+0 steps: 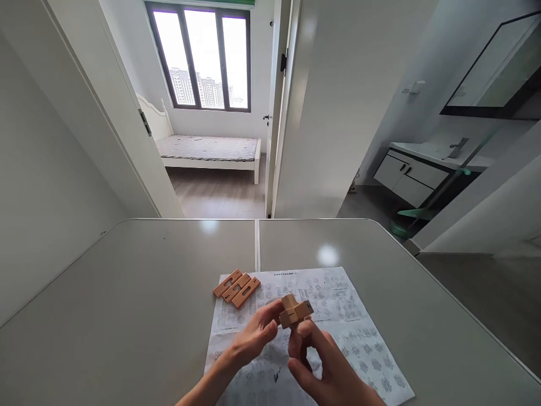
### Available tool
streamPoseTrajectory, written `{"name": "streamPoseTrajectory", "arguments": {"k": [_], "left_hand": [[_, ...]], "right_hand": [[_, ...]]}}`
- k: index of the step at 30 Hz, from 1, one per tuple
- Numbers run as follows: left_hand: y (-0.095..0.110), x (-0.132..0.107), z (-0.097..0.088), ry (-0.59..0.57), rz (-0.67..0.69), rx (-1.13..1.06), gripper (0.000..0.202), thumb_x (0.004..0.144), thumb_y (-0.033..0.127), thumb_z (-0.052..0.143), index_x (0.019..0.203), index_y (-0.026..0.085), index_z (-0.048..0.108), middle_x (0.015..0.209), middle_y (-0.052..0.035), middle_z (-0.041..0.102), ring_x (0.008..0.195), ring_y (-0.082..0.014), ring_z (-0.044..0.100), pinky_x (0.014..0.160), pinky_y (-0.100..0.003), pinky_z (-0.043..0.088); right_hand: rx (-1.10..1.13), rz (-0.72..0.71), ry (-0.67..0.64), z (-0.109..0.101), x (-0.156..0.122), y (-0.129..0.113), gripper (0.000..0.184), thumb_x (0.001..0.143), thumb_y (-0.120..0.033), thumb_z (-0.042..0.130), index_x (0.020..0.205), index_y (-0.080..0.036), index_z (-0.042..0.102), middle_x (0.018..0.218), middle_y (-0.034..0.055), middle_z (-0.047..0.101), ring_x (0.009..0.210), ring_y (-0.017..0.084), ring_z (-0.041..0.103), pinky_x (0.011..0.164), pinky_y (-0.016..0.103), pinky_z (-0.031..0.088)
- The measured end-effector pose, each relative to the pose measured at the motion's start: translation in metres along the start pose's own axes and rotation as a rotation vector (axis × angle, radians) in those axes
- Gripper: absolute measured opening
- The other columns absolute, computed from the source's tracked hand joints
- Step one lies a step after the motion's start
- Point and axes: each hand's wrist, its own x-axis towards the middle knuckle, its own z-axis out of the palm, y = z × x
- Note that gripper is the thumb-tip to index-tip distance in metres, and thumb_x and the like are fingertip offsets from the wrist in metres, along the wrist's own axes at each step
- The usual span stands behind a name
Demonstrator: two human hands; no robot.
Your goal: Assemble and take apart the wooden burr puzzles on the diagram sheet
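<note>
A wooden burr puzzle (291, 313), made of several interlocked blocks with dark marks on their ends, is held above a printed sheet (363, 361). My left hand (257, 332) has its fingertips against the puzzle's left side, with the thumb just below them. From underneath and to the right, my right hand (323, 363) grips it with curled fingers; its thumb is apart from the blocks. The puzzle's underside is partly hidden by my fingers. Three flat wooden pieces (246, 292) with cut-out slots lie side by side at the sheet's upper left corner.
The sheet carries small line diagrams and lies on a glossy grey table (127, 304) with a seam (257, 242) down its middle. Beyond the far edge are a doorway, a bed (211, 148) and a window. A washbasin cabinet (414, 172) stands far right.
</note>
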Motion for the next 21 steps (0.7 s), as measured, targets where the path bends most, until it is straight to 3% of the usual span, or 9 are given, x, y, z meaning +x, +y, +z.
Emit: {"name": "streamPoseTrajectory", "arguments": {"k": [2, 5, 8, 10, 12, 14, 18, 21], "left_hand": [[-0.004, 0.0, 0.006, -0.035, -0.013, -0.117, 0.078, 0.086, 0.08, 0.062, 0.134, 0.019, 0.067, 0.127, -0.0171, 0.074, 0.122, -0.039, 0.066, 0.11, -0.055, 0.046], [-0.009, 0.0, 0.011, 0.002, -0.031, -0.208, 0.07, 0.086, 0.071, 0.071, 0.13, 0.017, 0.07, 0.125, -0.0177, 0.075, 0.122, -0.0391, 0.066, 0.109, -0.054, 0.046], [-0.012, 0.001, 0.011, 0.064, -0.024, -0.292, 0.071, 0.079, 0.069, 0.079, 0.126, 0.016, 0.073, 0.121, -0.0173, 0.076, 0.117, -0.0374, 0.069, 0.107, -0.05, 0.048], [-0.015, 0.002, 0.009, 0.106, -0.008, -0.353, 0.07, 0.078, 0.068, 0.081, 0.125, 0.017, 0.074, 0.12, -0.0167, 0.076, 0.117, -0.036, 0.068, 0.106, -0.047, 0.048], [-0.017, 0.003, 0.007, 0.138, -0.002, -0.378, 0.069, 0.077, 0.067, 0.083, 0.125, 0.017, 0.075, 0.121, -0.016, 0.076, 0.12, -0.0352, 0.067, 0.105, -0.045, 0.047], [-0.018, 0.003, 0.004, 0.142, -0.009, -0.375, 0.071, 0.075, 0.065, 0.085, 0.127, 0.018, 0.074, 0.123, -0.0157, 0.076, 0.121, -0.0351, 0.067, 0.106, -0.045, 0.047], [-0.019, 0.003, 0.002, 0.105, -0.051, -0.364, 0.076, 0.07, 0.06, 0.089, 0.13, 0.018, 0.071, 0.127, -0.0179, 0.074, 0.125, -0.0367, 0.066, 0.107, -0.045, 0.048], [-0.021, 0.003, 0.002, 0.059, -0.083, -0.37, 0.079, 0.067, 0.06, 0.091, 0.131, 0.017, 0.069, 0.13, -0.0198, 0.073, 0.106, -0.0331, 0.074, 0.08, -0.037, 0.059]], "right_hand": [[-0.045, 0.052, 0.0, 0.004, -0.004, 0.0, 0.021, 0.093, -0.017, 0.065, 0.092, -0.026, 0.046, 0.083, -0.0014, 0.06, 0.074, 0.017, 0.055, 0.071, 0.029, 0.048], [-0.058, 0.056, 0.01, 0.007, -0.007, -0.001, 0.019, 0.095, -0.017, 0.064, 0.09, -0.026, 0.048, 0.082, -0.0021, 0.06, 0.072, 0.016, 0.055, 0.072, 0.029, 0.047], [0.03, -0.014, 0.076, 0.012, -0.008, 0.0, 0.01, 0.101, -0.027, 0.06, 0.108, -0.027, 0.054, 0.083, -0.0021, 0.061, 0.072, 0.016, 0.056, 0.074, 0.031, 0.047], [0.142, -0.024, 0.187, 0.018, -0.009, 0.001, 0.023, 0.105, -0.037, 0.057, 0.126, -0.028, 0.052, 0.08, -0.0025, 0.059, 0.07, 0.016, 0.056, 0.07, 0.03, 0.047], [0.269, 0.082, 0.305, 0.023, -0.007, 0.0, 0.029, 0.106, -0.047, 0.054, 0.126, -0.027, 0.05, 0.073, -0.0051, 0.053, 0.061, 0.014, 0.051, 0.062, 0.027, 0.045], [0.398, 0.217, 0.34, 0.025, -0.005, -0.003, 0.032, 0.107, -0.056, 0.051, 0.114, -0.025, 0.052, 0.066, -0.0075, 0.048, 0.052, 0.012, 0.043, 0.054, 0.025, 0.039], [0.595, 0.335, 0.206, 0.022, 0.003, -0.011, 0.053, 0.099, -0.074, 0.051, 0.099, -0.021, 0.057, 0.068, -0.0045, 0.052, 0.048, 0.011, 0.043, 0.046, 0.024, 0.036], [0.71, 0.372, 0.108, 0.016, 0.006, -0.013, 0.056, 0.094, -0.075, 0.059, 0.096, -0.019, 0.062, 0.078, -0.0007, 0.056, 0.052, 0.01, 0.048, 0.046, 0.024, 0.038]]}}
